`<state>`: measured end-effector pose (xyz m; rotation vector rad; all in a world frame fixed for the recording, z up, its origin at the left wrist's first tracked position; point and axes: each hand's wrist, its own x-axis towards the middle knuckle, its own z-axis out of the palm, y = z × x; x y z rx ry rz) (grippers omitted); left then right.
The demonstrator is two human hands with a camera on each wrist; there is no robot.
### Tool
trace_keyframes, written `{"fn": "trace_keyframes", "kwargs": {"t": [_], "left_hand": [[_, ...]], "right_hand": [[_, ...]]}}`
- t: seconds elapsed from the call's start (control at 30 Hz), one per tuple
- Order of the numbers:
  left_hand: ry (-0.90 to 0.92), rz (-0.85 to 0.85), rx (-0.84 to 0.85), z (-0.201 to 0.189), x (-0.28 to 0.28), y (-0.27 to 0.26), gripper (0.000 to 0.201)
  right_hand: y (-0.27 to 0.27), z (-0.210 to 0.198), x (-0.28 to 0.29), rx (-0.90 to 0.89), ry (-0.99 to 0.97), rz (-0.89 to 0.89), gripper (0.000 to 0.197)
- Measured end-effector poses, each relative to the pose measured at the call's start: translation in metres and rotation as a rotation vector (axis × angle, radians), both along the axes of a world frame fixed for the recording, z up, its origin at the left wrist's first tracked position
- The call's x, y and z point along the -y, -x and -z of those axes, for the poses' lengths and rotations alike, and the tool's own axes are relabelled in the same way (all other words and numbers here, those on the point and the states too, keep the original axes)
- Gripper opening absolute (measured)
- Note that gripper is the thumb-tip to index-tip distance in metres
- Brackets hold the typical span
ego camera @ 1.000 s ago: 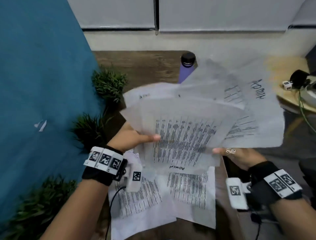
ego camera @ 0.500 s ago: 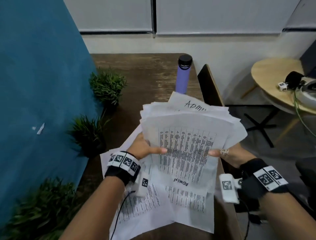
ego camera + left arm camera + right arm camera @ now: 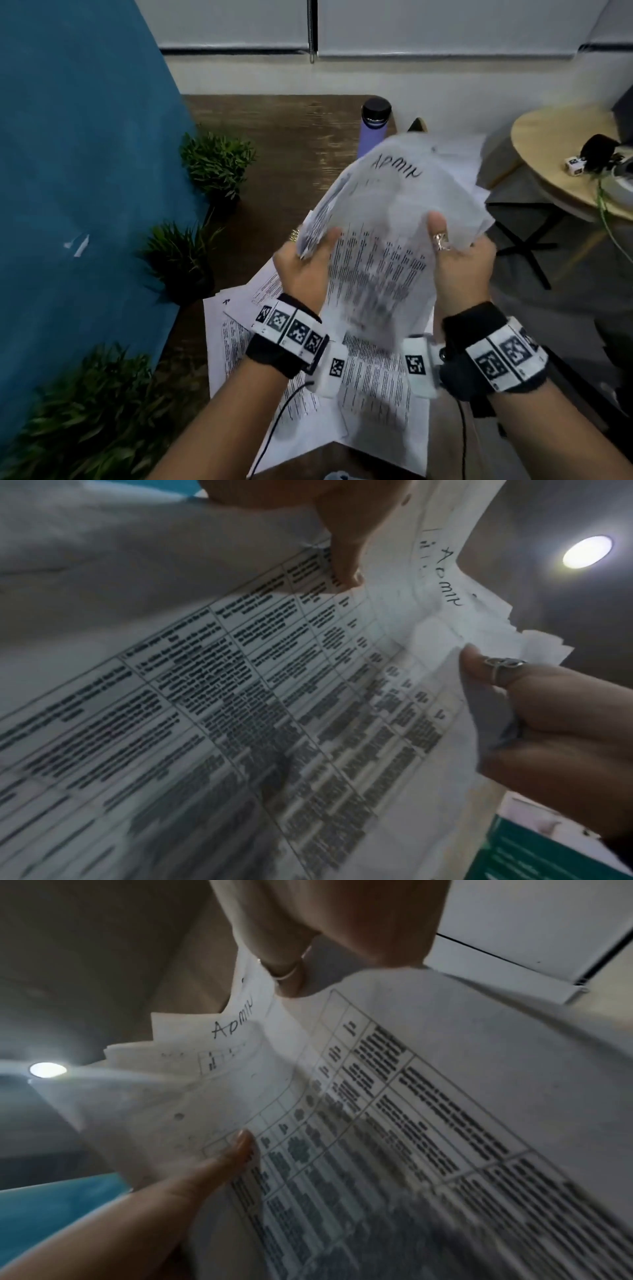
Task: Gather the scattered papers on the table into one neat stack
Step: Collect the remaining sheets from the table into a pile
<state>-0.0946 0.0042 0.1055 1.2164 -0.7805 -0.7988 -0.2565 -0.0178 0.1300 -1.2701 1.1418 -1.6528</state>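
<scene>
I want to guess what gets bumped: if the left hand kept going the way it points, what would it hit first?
Probably the purple bottle. The left hand grips the papers and points up the table toward it. Depth is hard to judge, so it might pass beside it.

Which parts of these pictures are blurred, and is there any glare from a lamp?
Head view: the held papers are motion-blurred, while the purple bottle stays fairly sharp. Left wrist view: a ceiling lamp glares at upper right; print smears toward the lower edge. Right wrist view: the same lamp flares at left.
</scene>
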Motion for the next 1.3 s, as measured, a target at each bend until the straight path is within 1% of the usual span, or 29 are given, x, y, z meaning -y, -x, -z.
{"fn": "trace_keyframes", "kwargs": {"t": [0.07,0.1,0.17,0.2,0.23,0.27,0.3,0.33,0.37,0.4,0.43,0.5,0.53,0.57,0.6,0.63,0.67,0.73,0.77,0.83,0.87,0.9,0.93,0.97,1.0,1.07,1.13,1.2,1.3], "left_hand": [[0.094,-0.032,0.014,-0.006,-0.003,0.002,0.030],[0.129,-0.036,0.018,-0.004,-0.004,0.000,0.028],[0.116,0.012,0.069,0.007,-0.010,-0.007,0.027],[0.062,0.042,0.104,0.014,-0.014,-0.012,0.026],[-0.009,0.089,0.124,0.025,-0.017,-0.017,0.025],[-0.077,0.122,0.118,0.037,-0.019,-0.021,0.027],[-0.127,0.136,0.098,0.052,-0.020,-0.025,0.037],[-0.158,0.120,0.060,0.063,-0.020,-0.027,0.053],[-0.162,0.086,0.017,0.070,-0.019,-0.029,0.066],[-0.137,0.043,-0.016,0.070,-0.018,-0.029,0.072],[-0.093,0.004,-0.017,0.068,-0.017,-0.028,0.073],[0.005,-0.078,0.018,0.066,-0.014,-0.028,0.066],[0.057,-0.108,0.043,0.068,-0.014,-0.028,0.062],[0.096,-0.121,0.051,0.068,-0.013,-0.024,0.061],[0.115,-0.121,0.055,0.068,-0.013,-0.020,0.060],[0.121,-0.119,0.071,0.069,-0.011,-0.014,0.059],[0.117,-0.124,0.098,0.067,-0.009,-0.009,0.057],[0.128,-0.155,0.150,0.058,-0.002,-0.003,0.051],[0.142,-0.179,0.170,0.053,0.001,-0.004,0.046],[0.176,-0.171,0.202,0.050,0.007,-0.012,0.040],[0.182,-0.129,0.210,0.052,0.007,-0.017,0.043],[0.143,-0.074,0.230,0.060,0.006,-0.022,0.052],[0.061,-0.003,0.258,0.067,0.003,-0.025,0.056],[-0.053,0.058,0.298,0.074,0.001,-0.026,0.053],[-0.155,0.090,0.328,0.081,-0.001,-0.026,0.049],[-0.301,0.061,0.380,0.088,-0.001,-0.025,0.046],[-0.276,0.011,0.434,0.089,0.002,-0.022,0.039],[-0.243,-0.030,0.473,0.086,0.005,-0.018,0.030],[-0.167,-0.118,0.465,0.076,0.008,-0.013,0.008]], "right_hand": [[-0.002,-0.006,-0.006,0.035,0.056,-0.006,0.022],[0.000,-0.003,-0.008,0.052,0.058,-0.052,0.032],[0.009,0.016,-0.010,0.039,-0.060,-0.194,0.058],[0.014,0.027,-0.011,-0.003,-0.159,-0.268,0.066],[0.017,0.041,-0.012,-0.061,-0.255,-0.316,0.068],[0.017,0.049,-0.013,-0.120,-0.332,-0.343,0.061],[0.017,0.056,-0.013,-0.150,-0.405,-0.324,0.047],[0.017,0.060,-0.014,-0.142,-0.436,-0.304,0.037],[0.018,0.065,-0.011,-0.113,-0.428,-0.297,0.028],[0.018,0.067,-0.007,-0.077,-0.402,-0.304,0.026],[0.020,0.071,-0.001,-0.045,-0.402,-0.300,0.026],[0.024,0.080,0.009,0.013,-0.416,-0.283,0.018],[0.025,0.083,0.014,0.023,-0.419,-0.273,0.025],[0.022,0.084,0.017,0.001,-0.434,-0.262,0.039],[0.018,0.084,0.019,-0.032,-0.435,-0.273,0.046],[0.014,0.085,0.020,-0.087,-0.445,-0.263,0.048],[0.008,0.083,0.020,-0.110,-0.445,-0.247,0.047],[0.001,0.079,0.025,-0.087,-0.405,-0.171,0.043],[0.002,0.076,0.027,-0.045,-0.366,-0.141,0.035],[0.013,0.073,0.031,0.075,-0.316,-0.177,0.008],[0.020,0.076,0.032,0.126,-0.325,-0.211,0.021],[0.024,0.077,0.031,0.121,-0.356,-0.246,0.034],[0.028,0.080,0.032,0.085,-0.396,-0.276,0.040],[0.029,0.082,0.032,0.023,-0.445,-0.302,0.040],[0.029,0.081,0.033,-0.029,-0.481,-0.331,0.036],[0.031,0.083,0.039,-0.086,-0.530,-0.365,0.027],[0.028,0.077,0.043,-0.093,-0.538,-0.381,0.027],[0.025,0.076,0.048,-0.098,-0.517,-0.369,0.031],[0.021,0.066,0.047,-0.130,-0.462,-0.334,0.032]]}}
